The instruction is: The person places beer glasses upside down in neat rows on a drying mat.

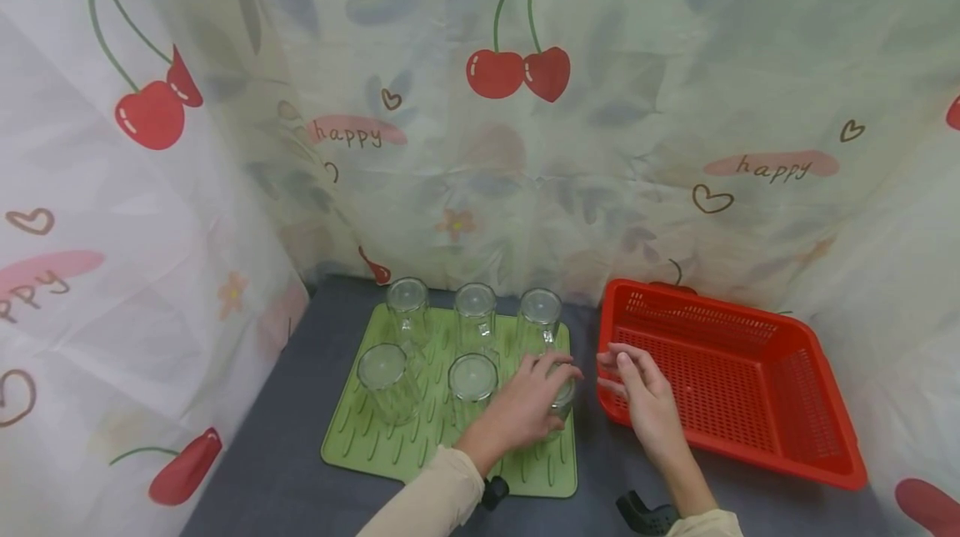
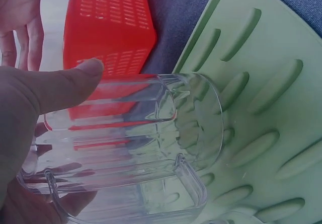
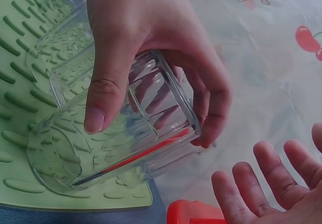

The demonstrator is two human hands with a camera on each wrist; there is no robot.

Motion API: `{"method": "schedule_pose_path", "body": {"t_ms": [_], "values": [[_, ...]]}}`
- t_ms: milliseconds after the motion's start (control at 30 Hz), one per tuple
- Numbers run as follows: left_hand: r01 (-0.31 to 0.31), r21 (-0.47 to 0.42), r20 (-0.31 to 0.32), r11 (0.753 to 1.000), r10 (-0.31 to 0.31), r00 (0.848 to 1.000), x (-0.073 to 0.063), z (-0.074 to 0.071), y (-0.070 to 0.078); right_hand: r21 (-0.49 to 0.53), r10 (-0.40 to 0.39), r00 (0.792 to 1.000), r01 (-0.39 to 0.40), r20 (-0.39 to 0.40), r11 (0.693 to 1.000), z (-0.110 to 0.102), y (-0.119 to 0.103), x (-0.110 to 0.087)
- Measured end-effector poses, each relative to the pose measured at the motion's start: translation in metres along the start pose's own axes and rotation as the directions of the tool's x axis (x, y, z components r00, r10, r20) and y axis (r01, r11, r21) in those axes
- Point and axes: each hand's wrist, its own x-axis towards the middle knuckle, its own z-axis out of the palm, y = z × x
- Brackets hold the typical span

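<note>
My left hand [image 1: 517, 405] grips a clear glass mug [image 1: 562, 397] from above, at the right front of the green drying mat [image 1: 525, 479]. In the left wrist view the thumb lies along one side of this ribbed mug [image 2: 115, 138], and its handle shows below. The mug's rim is down at the mat; whether it touches cannot be told. Several more mugs stand upside down on the mat, including one [image 1: 472, 378] just left of the held mug. My right hand [image 1: 648, 408] is held in the air with fingers loosely extended and nothing in it, between the mat and the red basket [image 1: 780, 449].
The red plastic basket with perforated walls stands right of the mat on a dark grey cloth [image 1: 262, 454]. A printed curtain [image 1: 450, 170] closes off the back and sides. Black straps or devices [image 1: 645, 514] sit at both wrists.
</note>
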Motion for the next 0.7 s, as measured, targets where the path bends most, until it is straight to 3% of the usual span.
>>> {"method": "schedule_pose_path", "body": {"t_ms": [400, 700], "values": [[0.039, 0.079, -0.003, 0.996, -0.039, 0.999, -0.001, -0.003, 0.005, 0.003, -0.011, 1.000, 0.011, -0.001, 1.000, -0.003, 0.001, 0.003], [-0.018, 0.097, -0.093, 0.995, 0.027, 0.995, -0.008, -0.039, 0.008, -0.078, -0.110, 0.993, 0.112, 0.029, 0.991, -0.004, -0.001, 0.007]]}}
